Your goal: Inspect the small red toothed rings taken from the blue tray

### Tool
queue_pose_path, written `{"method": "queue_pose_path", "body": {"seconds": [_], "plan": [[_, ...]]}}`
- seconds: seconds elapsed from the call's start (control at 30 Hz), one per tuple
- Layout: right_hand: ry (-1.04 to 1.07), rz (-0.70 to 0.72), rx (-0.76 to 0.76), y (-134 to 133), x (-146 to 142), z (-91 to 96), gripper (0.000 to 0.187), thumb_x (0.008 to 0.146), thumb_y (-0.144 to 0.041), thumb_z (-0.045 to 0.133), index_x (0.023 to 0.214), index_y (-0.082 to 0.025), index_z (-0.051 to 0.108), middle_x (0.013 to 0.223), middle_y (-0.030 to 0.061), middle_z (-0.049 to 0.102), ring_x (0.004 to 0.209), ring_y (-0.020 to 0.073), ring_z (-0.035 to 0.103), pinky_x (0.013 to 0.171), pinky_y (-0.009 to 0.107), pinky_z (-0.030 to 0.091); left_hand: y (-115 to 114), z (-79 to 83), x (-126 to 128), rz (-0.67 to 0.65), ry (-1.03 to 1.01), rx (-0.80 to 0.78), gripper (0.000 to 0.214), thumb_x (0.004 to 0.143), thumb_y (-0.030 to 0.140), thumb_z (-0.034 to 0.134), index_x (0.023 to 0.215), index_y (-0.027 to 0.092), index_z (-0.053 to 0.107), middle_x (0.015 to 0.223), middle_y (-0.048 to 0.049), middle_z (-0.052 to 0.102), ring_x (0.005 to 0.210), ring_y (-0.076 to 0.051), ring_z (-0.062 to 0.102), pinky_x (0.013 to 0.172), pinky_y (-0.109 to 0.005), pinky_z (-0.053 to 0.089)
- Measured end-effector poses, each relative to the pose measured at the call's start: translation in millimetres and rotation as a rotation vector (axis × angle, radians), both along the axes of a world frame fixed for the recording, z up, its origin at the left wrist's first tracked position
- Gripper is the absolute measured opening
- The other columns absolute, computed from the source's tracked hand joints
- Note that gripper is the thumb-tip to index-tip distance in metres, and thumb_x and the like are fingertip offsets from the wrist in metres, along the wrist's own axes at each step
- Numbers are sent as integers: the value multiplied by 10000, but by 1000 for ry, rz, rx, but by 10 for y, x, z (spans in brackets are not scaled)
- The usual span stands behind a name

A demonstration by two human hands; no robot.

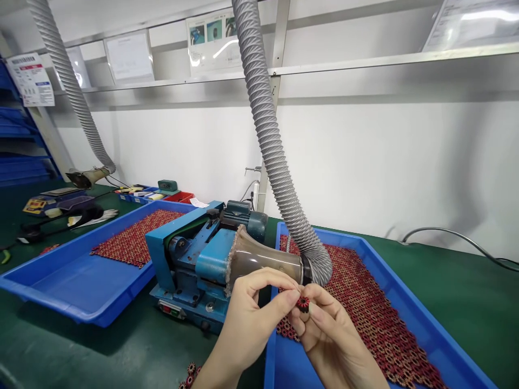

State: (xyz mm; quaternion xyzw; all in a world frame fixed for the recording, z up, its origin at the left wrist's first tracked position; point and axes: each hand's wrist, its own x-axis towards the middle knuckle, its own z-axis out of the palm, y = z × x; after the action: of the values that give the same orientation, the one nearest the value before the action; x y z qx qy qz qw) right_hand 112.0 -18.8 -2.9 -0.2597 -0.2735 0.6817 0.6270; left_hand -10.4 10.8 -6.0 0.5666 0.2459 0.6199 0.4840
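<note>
While what the left hand (pixel 254 310) grasps cannot be told, the red-and-black part (pixel 303 303) beside it is pinched by the right hand (pixel 330 327).

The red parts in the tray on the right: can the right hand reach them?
Probably yes: the right hand appears over the tray, and nothing visible blocks the red parts beside it, though it holds a small piece.

White wall (pixel 385 162); green bench (pixel 458 292); apparently blue shelving (pixel 24 138).
</note>
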Motion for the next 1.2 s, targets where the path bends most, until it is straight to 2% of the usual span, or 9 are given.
{"method": "queue_pose_path", "body": {"seconds": [0.3,0.47,0.57,0.67,0.8,0.93,1.07,1.13,1.2], "plan": [[-41,-40,8,0,-43,2,306,540,-267,1010,731,-199,780,805,-9,739,716,78,691,753,131,576,3,-11,-7,19,-32,-13,107,817,165,717,715,179,745,813,-48,770,824,-182,709,806,-255,557],[-61,-70,3,9,-67,-1,300,530,-262,1011,711,-194,782,768,-11,716,707,93,678,733,160,589,-11,-32,-19,-36,-48,-18,95,844,211,711,900,185,783,917,-57,785,904,-194,714,867,-261,545],[-79,-82,-5,4,-70,-14,308,522,-277,1013,715,-206,784,776,-9,722,731,108,681,750,179,593,-12,-14,-23,-41,-26,-33,66,825,220,737,814,178,786,891,-66,785,891,-204,713,865,-280,548],[-100,-78,-7,-1,-67,-32,305,519,-292,1012,712,-211,791,784,-1,732,713,107,678,756,172,583,-3,3,-31,-30,-46,-62,139,834,264,743,729,179,774,837,-67,780,853,-205,713,841,-291,555],[-158,-86,4,9,-79,-37,305,518,-309,1009,710,-198,800,789,16,722,691,112,656,711,172,576,18,8,-91,37,-56,-31,162,837,291,771,711,189,771,811,-50,774,853,-193,719,827,-267,563],[-189,-74,29,-13,-79,-19,277,545,-336,998,684,-210,795,778,2,720,655,92,645,670,144,554,31,-3,-190,150,-169,85,121,865,265,761,748,240,782,787,16,768,867,-131,721,853,-183,560],[-329,-191,133,-71,178,-100,287,574,-426,975,675,-242,780,759,-6,720,593,83,629,608,151,544,21,-21,-262,221,-179,189,195,902,147,694,817,293,791,843,72,774,904,-96,723,914,-160,549],[-570,-348,219,-106,475,-206,328,577,-518,947,658,-256,766,723,11,720,601,119,637,568,188,552,12,-26,-278,240,-158,221,247,909,99,657,841,298,787,867,84,774,924,-97,724,926,-171,552],[-728,-459,143,-157,858,-340,364,567,-496,958,670,-221,742,777,47,734,692,160,667,624,228,570,2,-28,-285,249,-155,243,264,915,85,629,832,285,780,859,83,771,917,-107,723,925,-193,559]]}}
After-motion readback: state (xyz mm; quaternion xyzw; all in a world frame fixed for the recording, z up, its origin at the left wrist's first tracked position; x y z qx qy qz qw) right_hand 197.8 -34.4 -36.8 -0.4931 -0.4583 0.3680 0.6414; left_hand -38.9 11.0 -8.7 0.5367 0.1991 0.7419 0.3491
